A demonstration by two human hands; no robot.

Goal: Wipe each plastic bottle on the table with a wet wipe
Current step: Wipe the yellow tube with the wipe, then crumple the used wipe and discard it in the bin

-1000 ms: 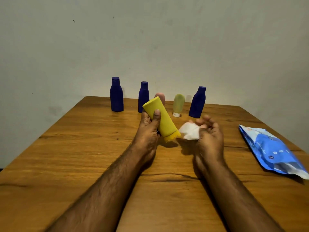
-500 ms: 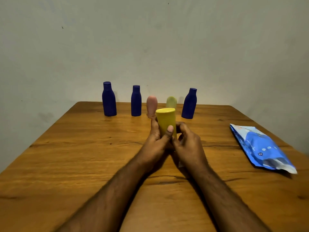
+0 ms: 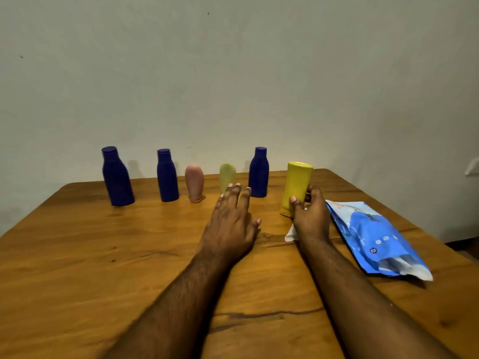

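The wooden table [image 3: 77, 255] fills the lower part of the view, its far edge set against a plain wall [image 3: 233, 73]. To your right, the blue wipes pack [image 3: 373, 237] lies flat on the wood, its pale open end turned toward you.

Your left hand [image 3: 230, 226] is spread above the table, palm down, fingers straight and a little apart, holding nothing. Its fingertips overlap the lower part of the green bottle [image 3: 227, 174] from this view; whether they touch it you cannot tell.

Your right hand [image 3: 311, 216] grips the yellow bottle [image 3: 296, 186] low on its body, thumb on the near face and fingers curled round the far side. The bottle stands upright, cap end down at the table surface, just beside the near corner of the wipes pack. The wet wipe [image 3: 291, 233] shows as a white corner poking out from under the same hand, against the table.

Along the far edge stands a row: a large blue bottle [image 3: 116, 177] at the left, a second blue bottle [image 3: 167, 177], a pink bottle [image 3: 194, 183] resting on its cap, the green bottle, then a third blue bottle [image 3: 258, 174]. All are upright and apart from one another. The yellow bottle stands right of the third blue bottle and slightly nearer you.
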